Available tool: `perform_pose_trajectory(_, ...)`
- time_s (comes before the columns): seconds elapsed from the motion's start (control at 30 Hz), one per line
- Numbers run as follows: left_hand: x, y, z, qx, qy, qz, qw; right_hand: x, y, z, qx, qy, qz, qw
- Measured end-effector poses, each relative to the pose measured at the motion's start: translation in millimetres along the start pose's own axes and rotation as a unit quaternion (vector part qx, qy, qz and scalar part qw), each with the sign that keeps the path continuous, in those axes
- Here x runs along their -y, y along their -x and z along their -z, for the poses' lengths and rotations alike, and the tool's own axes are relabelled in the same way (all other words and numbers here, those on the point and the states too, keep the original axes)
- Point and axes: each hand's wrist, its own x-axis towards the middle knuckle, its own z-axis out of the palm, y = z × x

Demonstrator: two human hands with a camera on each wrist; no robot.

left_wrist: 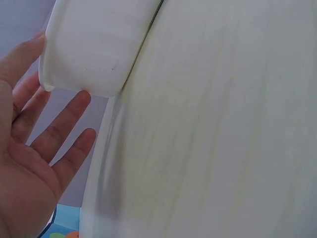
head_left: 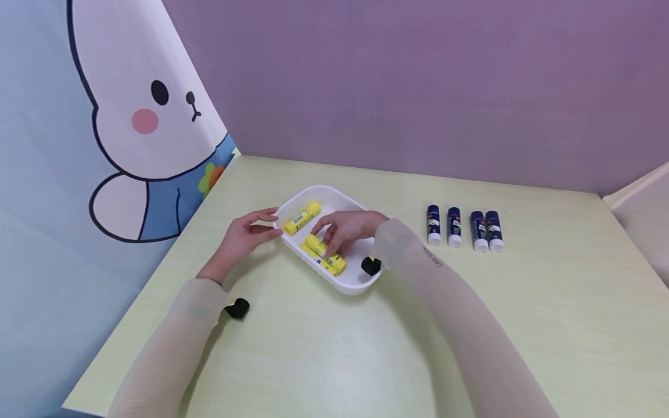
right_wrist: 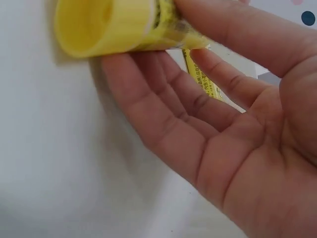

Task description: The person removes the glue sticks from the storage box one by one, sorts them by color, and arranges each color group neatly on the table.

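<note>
A white tray [head_left: 357, 285] sits on the table with yellow glue sticks in it. My left hand [head_left: 244, 237] touches the tray's left end with fairly straight fingers; the left wrist view shows the fingertips at the corner of the tray [left_wrist: 94, 54]. Reaching into the tray, my right hand [head_left: 345, 231] pinches a yellow glue stick [head_left: 334, 260] between thumb and fingers. That glue stick [right_wrist: 111, 25] also shows close up in the right wrist view. Another yellow glue stick [head_left: 316, 259] lies alongside it, partly covered. A third yellow glue stick [head_left: 302, 219] lies at the tray's far left.
Several dark blue glue sticks with white ends, such as one glue stick [head_left: 434, 224], lie in a row right of the tray on the pale table [head_left: 334, 360]. A purple wall [head_left: 418, 87] stands behind, and a rabbit-print cloth [head_left: 47, 203] hangs at left.
</note>
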Motion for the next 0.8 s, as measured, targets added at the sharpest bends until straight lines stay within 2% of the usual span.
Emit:
perform_pose_trajectory(0.4, -0.6, -0.7, -0.2, 0.001, 0.002, -0.002, 1.0000, 1.2, 1.2, -1.9, -0.002, 0.019, -0.009, 0.9998)
perform_pose_trajectory(0.8, 0.6, -0.5, 0.2, -0.001, 0.000, -0.005, 1.0000, 5.6, 8.5, -0.1, 0.024, 0.061, -0.002, 0.9979)
